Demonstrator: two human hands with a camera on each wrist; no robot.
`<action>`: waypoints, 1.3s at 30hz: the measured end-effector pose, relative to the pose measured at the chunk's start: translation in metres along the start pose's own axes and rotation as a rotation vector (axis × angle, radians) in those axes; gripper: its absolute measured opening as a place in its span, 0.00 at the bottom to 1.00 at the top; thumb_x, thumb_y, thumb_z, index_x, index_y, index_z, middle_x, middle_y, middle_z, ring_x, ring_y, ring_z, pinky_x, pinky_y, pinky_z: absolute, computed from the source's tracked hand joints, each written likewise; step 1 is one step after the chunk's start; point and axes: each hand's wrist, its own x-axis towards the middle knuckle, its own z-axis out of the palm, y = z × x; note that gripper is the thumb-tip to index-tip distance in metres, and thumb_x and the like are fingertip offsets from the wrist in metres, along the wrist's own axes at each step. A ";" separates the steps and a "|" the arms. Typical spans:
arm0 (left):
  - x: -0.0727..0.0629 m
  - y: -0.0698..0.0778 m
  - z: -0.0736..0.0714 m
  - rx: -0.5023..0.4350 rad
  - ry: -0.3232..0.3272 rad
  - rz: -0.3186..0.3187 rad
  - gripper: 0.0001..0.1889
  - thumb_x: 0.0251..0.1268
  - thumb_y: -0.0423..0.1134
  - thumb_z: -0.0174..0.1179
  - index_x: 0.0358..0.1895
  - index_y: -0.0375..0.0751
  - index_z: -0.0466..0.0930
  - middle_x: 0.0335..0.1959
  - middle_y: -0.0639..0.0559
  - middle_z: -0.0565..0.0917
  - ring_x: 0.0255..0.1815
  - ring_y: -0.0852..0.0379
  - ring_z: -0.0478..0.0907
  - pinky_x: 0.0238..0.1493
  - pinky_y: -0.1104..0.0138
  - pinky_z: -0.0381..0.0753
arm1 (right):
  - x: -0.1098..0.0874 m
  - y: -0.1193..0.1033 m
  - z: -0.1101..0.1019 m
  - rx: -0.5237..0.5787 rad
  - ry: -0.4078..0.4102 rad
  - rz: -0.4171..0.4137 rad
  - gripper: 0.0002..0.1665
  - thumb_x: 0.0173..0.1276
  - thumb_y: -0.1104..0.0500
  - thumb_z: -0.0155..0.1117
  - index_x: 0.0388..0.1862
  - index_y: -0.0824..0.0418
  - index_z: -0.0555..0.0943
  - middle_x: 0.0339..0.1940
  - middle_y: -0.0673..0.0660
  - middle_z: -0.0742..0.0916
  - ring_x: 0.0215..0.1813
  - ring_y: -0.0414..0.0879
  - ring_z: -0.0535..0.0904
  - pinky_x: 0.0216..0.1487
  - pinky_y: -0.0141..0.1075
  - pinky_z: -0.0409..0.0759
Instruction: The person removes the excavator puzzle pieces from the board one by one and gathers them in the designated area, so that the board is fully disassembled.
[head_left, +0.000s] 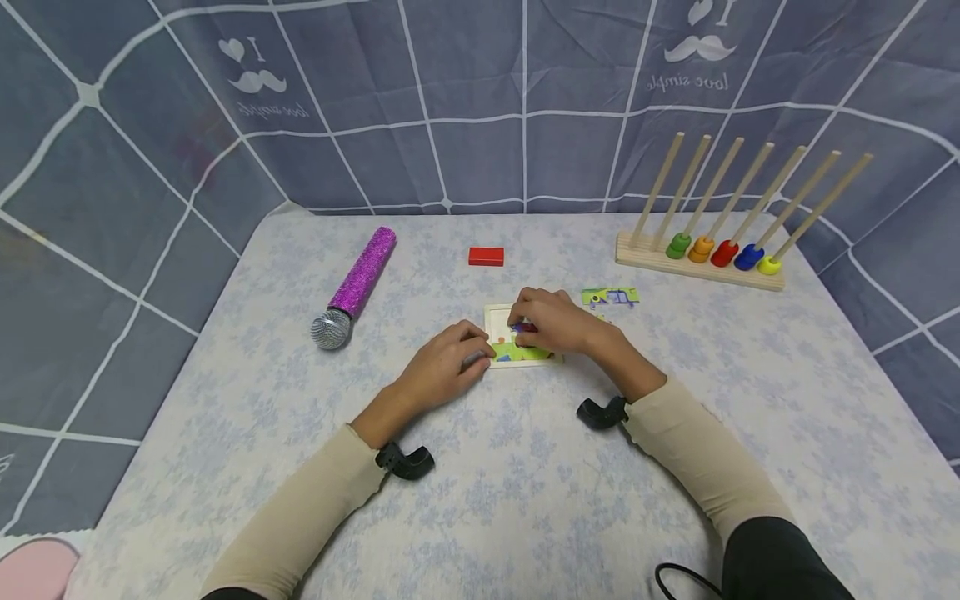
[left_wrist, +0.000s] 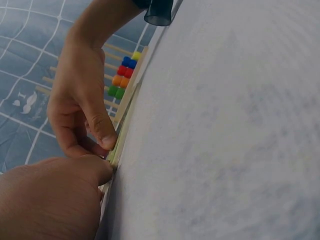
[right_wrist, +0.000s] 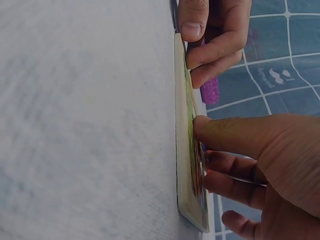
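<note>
A small wooden puzzle tray [head_left: 497,317] with a pale rim lies on the table in front of me. A green picture piece [head_left: 517,354] fills its near side. My left hand [head_left: 438,367] grips the tray's left edge, its thumb and fingertips at the rim. Over the tray's right part, my right hand [head_left: 558,323] pinches a puzzle piece [head_left: 528,327] with purple and red on it, mostly hidden by the fingers. The right wrist view shows the right thumb [right_wrist: 220,131] and fingertips close over the tray. Behind the right hand lies a loose green puzzle piece [head_left: 609,297] with a vehicle picture.
A purple glittery microphone [head_left: 363,272] lies to the left. At the back is a red block [head_left: 486,257]. A wooden peg rack [head_left: 697,268] with coloured beads stands at the back right. Grey gridded cloth [head_left: 480,158] hangs behind the table.
</note>
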 end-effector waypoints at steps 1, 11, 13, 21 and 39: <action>0.000 0.000 0.000 0.002 0.001 0.001 0.06 0.72 0.38 0.63 0.46 0.44 0.87 0.53 0.47 0.79 0.53 0.50 0.78 0.55 0.58 0.77 | 0.000 0.000 0.000 0.002 0.007 -0.006 0.13 0.70 0.58 0.70 0.52 0.61 0.86 0.49 0.56 0.81 0.46 0.49 0.76 0.47 0.51 0.70; 0.001 0.000 -0.002 0.004 0.006 0.002 0.06 0.71 0.38 0.64 0.45 0.44 0.87 0.52 0.47 0.79 0.53 0.50 0.78 0.55 0.58 0.78 | 0.001 0.002 0.001 0.090 0.033 -0.025 0.12 0.69 0.61 0.71 0.49 0.64 0.84 0.48 0.58 0.78 0.40 0.47 0.74 0.43 0.41 0.76; 0.001 0.000 -0.003 0.004 0.005 0.000 0.06 0.71 0.38 0.64 0.45 0.44 0.87 0.52 0.47 0.79 0.53 0.51 0.78 0.55 0.58 0.78 | 0.001 0.003 0.001 0.099 0.037 -0.027 0.12 0.69 0.61 0.71 0.49 0.64 0.84 0.48 0.58 0.77 0.40 0.47 0.74 0.43 0.40 0.76; 0.001 0.000 -0.003 0.004 0.003 -0.011 0.05 0.71 0.38 0.64 0.45 0.44 0.87 0.53 0.48 0.79 0.54 0.51 0.78 0.56 0.58 0.77 | -0.001 0.001 -0.002 0.102 0.018 -0.022 0.14 0.70 0.62 0.69 0.52 0.64 0.83 0.50 0.58 0.78 0.40 0.47 0.74 0.44 0.41 0.76; 0.001 0.001 -0.001 -0.011 0.001 -0.002 0.06 0.72 0.37 0.63 0.45 0.44 0.87 0.53 0.48 0.79 0.54 0.51 0.78 0.55 0.58 0.77 | -0.003 -0.004 -0.004 -0.043 -0.013 -0.047 0.21 0.67 0.60 0.74 0.57 0.64 0.84 0.56 0.59 0.78 0.51 0.50 0.78 0.52 0.43 0.78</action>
